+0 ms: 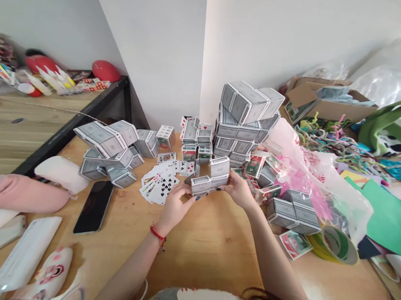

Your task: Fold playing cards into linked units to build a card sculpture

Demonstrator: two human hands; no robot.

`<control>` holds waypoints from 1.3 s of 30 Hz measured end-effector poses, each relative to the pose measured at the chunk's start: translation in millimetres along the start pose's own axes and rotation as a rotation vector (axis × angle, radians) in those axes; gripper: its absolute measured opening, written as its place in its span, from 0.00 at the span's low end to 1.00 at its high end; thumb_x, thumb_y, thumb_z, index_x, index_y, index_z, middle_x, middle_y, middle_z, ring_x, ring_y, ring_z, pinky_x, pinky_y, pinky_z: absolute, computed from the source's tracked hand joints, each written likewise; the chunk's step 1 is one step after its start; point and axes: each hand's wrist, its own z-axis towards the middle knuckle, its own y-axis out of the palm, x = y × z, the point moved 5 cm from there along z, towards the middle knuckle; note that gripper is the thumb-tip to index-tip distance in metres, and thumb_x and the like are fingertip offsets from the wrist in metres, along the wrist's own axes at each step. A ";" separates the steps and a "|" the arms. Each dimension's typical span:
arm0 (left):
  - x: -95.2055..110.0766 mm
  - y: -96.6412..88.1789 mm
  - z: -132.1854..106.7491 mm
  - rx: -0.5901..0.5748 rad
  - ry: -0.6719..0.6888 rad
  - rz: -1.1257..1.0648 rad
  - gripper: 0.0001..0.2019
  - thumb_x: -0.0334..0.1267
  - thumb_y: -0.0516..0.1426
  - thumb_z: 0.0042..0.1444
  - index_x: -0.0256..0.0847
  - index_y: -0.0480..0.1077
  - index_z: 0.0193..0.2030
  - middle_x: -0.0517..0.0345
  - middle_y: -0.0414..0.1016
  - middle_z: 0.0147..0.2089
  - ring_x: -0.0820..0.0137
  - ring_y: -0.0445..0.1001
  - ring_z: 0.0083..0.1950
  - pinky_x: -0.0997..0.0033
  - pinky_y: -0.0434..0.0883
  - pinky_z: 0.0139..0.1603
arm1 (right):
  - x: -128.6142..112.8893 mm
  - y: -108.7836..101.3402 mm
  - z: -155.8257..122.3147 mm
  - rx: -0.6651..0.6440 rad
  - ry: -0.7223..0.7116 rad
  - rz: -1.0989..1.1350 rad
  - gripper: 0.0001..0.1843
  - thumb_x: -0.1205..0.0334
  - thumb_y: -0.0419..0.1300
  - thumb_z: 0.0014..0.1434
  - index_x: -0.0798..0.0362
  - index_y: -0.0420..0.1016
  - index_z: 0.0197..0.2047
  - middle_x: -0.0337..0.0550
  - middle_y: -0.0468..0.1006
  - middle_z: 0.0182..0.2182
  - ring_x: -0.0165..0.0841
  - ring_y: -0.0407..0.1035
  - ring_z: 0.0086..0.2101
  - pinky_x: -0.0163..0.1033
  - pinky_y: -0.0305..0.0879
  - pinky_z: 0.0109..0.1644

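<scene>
Both hands hold a folded playing-card structure [207, 184] low over the middle of the wooden table, its grey patterned card backs facing out. At its left end, the fingers of my left hand [177, 202] are closed on it. My right hand [240, 191] grips the right end, thumb toward me; some fingertips are hidden behind the cards. To the left lies a fan of loose playing cards [159, 183], face up. Just behind stand small stacked card boxes [190, 131] and a tall stack of folded card blocks [239, 125].
More card blocks [109, 144] are piled at the left, near a black phone [93, 207]. On the right are card blocks [293, 212], a roll of tape [337, 244], a card packet [294, 244] and a pink plastic bag [308, 161]. A white wall [262, 36] rises behind.
</scene>
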 end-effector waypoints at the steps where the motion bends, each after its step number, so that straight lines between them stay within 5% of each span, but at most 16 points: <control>1: 0.0 -0.2 0.5 0.008 -0.014 0.002 0.04 0.35 0.59 0.47 0.40 0.69 0.30 0.54 0.73 0.38 0.66 0.70 0.43 0.63 0.69 0.44 | -0.7 0.4 0.6 -0.010 -0.007 -0.008 0.16 0.65 0.62 0.42 0.53 0.70 0.38 0.39 0.74 0.29 0.34 0.67 0.32 0.40 0.64 0.38; 6: 1.6 -1.4 1.2 0.065 -0.061 0.031 0.07 0.38 0.59 0.47 0.40 0.68 0.33 0.54 0.74 0.36 0.66 0.72 0.40 0.64 0.69 0.42 | -5.1 3.3 3.9 -0.078 -0.032 -0.056 0.15 0.66 0.60 0.44 0.54 0.70 0.39 0.40 0.75 0.31 0.34 0.68 0.33 0.40 0.64 0.39; 11: 3.4 -5.9 2.6 0.073 -0.159 -0.004 0.25 0.37 0.59 0.48 0.43 0.58 0.54 0.54 0.74 0.43 0.66 0.72 0.45 0.66 0.68 0.45 | -8.6 7.5 5.5 -0.148 -0.038 -0.067 0.15 0.67 0.59 0.46 0.54 0.70 0.40 0.41 0.75 0.33 0.34 0.69 0.33 0.39 0.65 0.38; 17: 4.4 -2.5 1.8 -0.025 -0.122 0.044 0.08 0.36 0.55 0.52 0.41 0.67 0.40 0.54 0.74 0.40 0.67 0.73 0.42 0.68 0.68 0.43 | -16.4 9.3 7.2 -0.173 -0.064 -0.122 0.13 0.67 0.59 0.46 0.54 0.71 0.39 0.42 0.77 0.34 0.35 0.70 0.35 0.38 0.65 0.40; 39: -5.5 2.5 -1.3 0.012 -0.129 0.149 0.07 0.39 0.56 0.50 0.39 0.65 0.35 0.54 0.73 0.35 0.66 0.72 0.37 0.68 0.67 0.38 | -28.3 4.8 1.6 -0.155 -0.042 -0.400 0.05 0.65 0.58 0.46 0.54 0.73 0.30 0.41 0.77 0.27 0.34 0.69 0.29 0.35 0.61 0.35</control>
